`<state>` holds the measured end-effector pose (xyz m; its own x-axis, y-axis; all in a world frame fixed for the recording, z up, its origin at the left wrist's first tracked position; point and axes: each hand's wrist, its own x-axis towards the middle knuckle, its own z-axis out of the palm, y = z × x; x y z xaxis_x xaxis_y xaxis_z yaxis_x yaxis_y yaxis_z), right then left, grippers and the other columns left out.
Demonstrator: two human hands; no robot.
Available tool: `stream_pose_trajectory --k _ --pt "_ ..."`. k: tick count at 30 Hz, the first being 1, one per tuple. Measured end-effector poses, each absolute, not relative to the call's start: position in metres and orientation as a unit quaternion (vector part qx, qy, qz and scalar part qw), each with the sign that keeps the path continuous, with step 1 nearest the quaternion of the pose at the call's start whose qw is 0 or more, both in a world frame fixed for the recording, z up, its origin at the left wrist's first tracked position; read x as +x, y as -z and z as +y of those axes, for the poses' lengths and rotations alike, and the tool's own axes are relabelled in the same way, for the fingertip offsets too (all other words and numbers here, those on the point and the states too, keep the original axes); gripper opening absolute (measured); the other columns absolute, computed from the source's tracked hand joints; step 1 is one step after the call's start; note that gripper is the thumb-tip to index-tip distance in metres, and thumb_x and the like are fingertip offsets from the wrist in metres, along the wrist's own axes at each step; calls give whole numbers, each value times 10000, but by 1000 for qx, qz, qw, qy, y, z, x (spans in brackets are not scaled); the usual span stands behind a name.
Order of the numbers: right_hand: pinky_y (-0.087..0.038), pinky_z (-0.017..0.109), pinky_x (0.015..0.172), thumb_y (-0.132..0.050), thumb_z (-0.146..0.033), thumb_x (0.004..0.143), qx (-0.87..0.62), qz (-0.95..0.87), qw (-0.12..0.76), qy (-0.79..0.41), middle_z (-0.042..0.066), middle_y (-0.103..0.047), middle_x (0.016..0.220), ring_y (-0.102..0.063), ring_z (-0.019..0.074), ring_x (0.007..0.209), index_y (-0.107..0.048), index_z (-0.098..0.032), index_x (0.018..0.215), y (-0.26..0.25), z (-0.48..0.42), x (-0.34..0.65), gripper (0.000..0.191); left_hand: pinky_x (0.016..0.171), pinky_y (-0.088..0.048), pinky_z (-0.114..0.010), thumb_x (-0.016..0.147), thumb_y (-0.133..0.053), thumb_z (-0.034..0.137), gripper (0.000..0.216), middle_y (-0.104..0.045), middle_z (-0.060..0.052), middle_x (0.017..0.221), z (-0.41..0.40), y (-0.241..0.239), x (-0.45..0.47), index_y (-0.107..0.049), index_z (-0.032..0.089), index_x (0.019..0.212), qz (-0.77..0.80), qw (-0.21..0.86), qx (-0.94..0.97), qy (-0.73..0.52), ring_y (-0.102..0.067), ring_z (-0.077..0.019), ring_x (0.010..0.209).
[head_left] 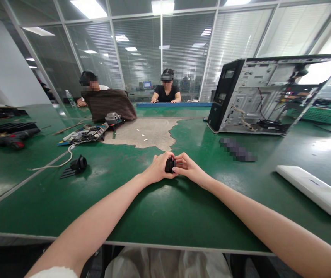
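Both hands meet over the middle of the green table [159, 216], around a small black part [169, 165] whose exact kind I cannot make out. My left hand [159, 166] is closed around the part from the left. From the right, the bent fingers and thumb of my right hand [189, 168] pinch its other side. The fingers cover much of the part. To the left lies a black round piece with several flat prongs [78, 165], near a white cable [71, 154].
A circuit board [86, 134] and a brown draped cloth [110, 104] are at back left. An opened computer case [249, 96] stands at right, with a blurred dark object [237, 150] and a long white panel [313, 189] before it. A power drill [16, 137] lies far left. Two people sit opposite.
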<state>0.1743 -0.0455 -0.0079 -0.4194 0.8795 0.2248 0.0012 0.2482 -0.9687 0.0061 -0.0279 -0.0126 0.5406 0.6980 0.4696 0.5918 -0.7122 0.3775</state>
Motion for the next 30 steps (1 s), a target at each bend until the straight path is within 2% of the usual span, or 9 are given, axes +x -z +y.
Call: stream_pose_trajectory --k 7,14,20,25,30 --pt "-455 316 748 -617 -287 716 -323 -667 446 -502 8 -548 918 -563 131 785 -448 -212 828 8 -47 173 216 783 -321 -331 636 -659 360 561 -529 -21 1047 -28 14 6 -335 233 1076 366 85 873 -311 -528 -211 934" --pt "-463 336 742 -622 -271 707 -369 -658 422 -503 20 -532 941 -571 139 779 -457 -213 938 10 -43 174 290 779 -320 -335 635 -657 372 556 -529 -14 1028 -27 13 7 -339 236 1070 364 93 872 -315 -532 -209 922" --pt "-451 326 776 -667 -261 675 -320 -666 423 -525 6 -556 893 -562 148 843 -444 -213 858 4 -48 174 292 785 -317 -338 632 -654 351 545 -536 -15 1019 -28 12 6 -342 237 1064 369 90 873 -306 -535 -209 912" --pt "-446 325 788 -630 -292 712 -327 -664 446 -503 5 -559 918 -559 137 826 -459 -208 807 4 -49 173 212 794 -318 -335 624 -661 377 573 -523 -22 1057 -28 14 6 -339 238 1078 369 92 872 -308 -523 -215 945" --pt "-472 326 726 -625 -287 712 -354 -657 437 -502 -1 -555 879 -573 131 744 -458 -222 897 9 -46 173 258 793 -320 -340 628 -661 376 567 -522 -21 1048 -27 14 6 -343 235 1075 368 96 871 -311 -525 -215 935"
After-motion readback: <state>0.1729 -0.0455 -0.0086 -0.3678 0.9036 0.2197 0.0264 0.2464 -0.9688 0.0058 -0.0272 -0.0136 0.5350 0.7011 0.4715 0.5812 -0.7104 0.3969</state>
